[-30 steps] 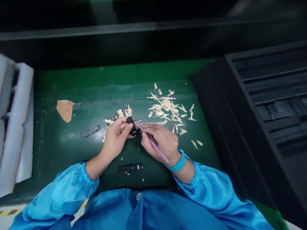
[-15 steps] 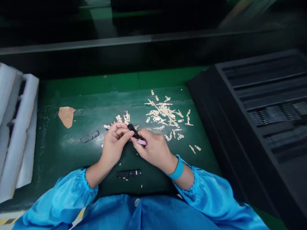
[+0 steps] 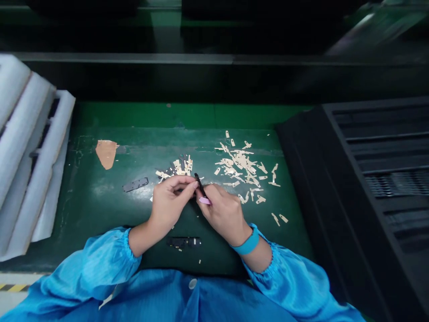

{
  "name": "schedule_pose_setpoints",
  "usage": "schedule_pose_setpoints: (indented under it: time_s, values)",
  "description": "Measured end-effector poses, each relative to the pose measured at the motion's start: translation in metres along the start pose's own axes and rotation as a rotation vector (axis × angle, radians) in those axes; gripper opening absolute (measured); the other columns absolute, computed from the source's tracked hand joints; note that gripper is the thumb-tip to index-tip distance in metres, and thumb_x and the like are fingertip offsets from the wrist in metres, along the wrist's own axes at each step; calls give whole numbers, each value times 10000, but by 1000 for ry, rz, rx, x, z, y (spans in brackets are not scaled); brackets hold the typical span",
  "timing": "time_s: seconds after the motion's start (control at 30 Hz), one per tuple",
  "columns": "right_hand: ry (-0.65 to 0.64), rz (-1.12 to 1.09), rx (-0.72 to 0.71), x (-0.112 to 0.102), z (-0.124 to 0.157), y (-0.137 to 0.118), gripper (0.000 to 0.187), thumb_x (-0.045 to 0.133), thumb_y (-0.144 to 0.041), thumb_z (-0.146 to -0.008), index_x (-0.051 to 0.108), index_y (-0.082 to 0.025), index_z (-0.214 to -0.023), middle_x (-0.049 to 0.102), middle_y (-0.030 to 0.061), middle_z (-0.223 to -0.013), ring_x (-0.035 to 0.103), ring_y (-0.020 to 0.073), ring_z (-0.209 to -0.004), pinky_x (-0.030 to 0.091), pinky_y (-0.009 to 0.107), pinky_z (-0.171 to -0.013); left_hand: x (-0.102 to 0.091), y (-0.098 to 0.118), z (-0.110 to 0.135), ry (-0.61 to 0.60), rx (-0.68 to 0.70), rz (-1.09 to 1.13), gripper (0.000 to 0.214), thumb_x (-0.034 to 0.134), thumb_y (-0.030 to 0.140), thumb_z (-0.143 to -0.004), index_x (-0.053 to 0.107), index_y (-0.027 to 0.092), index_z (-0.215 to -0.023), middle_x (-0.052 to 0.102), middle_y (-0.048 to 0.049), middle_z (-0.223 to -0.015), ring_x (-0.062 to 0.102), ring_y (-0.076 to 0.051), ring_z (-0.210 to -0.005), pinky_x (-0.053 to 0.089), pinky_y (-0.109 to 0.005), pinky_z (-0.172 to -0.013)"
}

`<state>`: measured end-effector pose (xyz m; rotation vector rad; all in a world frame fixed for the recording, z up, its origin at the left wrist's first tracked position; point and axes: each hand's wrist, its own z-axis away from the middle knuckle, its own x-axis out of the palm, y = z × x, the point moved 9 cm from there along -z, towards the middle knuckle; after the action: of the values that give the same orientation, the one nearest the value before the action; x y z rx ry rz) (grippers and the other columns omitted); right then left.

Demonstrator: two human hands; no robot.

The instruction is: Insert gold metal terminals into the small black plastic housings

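Note:
Between my two hands is a slim black plastic part (image 3: 200, 185), turned so that its narrow edge shows. My left hand (image 3: 170, 202) pinches it between thumb and fingers. My right hand (image 3: 225, 212) is closed around its lower end, and a flat pink piece (image 3: 205, 201) sticks out by the thumb; its kind is unclear. Just beyond the fingers lies a small heap of cream and dark slips (image 3: 182, 166). A similar black part (image 3: 184, 242) lies nearer my body, and another flat black part (image 3: 135, 184) rests to the left.
A larger scatter of cream die-cut slips (image 3: 239, 163) covers the right of the green table (image 3: 100, 205). A brown scrap (image 3: 106, 154) lies at the back left. White foam trays (image 3: 50, 165) are stacked on the left; black slotted trays (image 3: 318, 179) stand on the right.
The black part has been turned from its broad face to its edge. Both hands still hold it. The whole view has shifted, so things sit farther right.

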<state>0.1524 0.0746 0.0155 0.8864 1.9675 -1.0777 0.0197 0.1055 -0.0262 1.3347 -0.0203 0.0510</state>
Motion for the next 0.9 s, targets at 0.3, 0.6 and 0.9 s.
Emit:
schedule_pose_setpoints:
  time_s: [0.3, 0.6, 0.9]
  values:
    - [2, 29, -31, 2, 4, -2, 343, 410, -334, -1104, 574, -199, -834, 605, 17, -710, 533, 147, -589, 369, 268, -564, 2, -7, 0, 4, -125, 170, 189, 846, 321, -733, 777, 168, -821, 780, -23, -754, 724, -131, -630, 642, -236, -624]
    - [-44, 56, -120, -2, 6, -11, 305, 434, -160, -1048, 579, -204, -784, 619, 37, -793, 510, 134, -611, 370, 258, -580, 5, -17, 1, -58, -187, 254, 295, 870, 398, -727, 771, 161, -873, 799, -49, -829, 756, -170, -737, 659, -277, -697]
    - [-50, 19, -144, -2, 1, -15, 392, 364, -232, -1092, 581, -205, -767, 571, 25, -756, 501, 139, -612, 365, 272, -574, 7, 0, -13, -255, -55, 36, 274, 803, 425, -825, 713, 174, -887, 749, -35, -802, 713, -154, -719, 624, -260, -686]
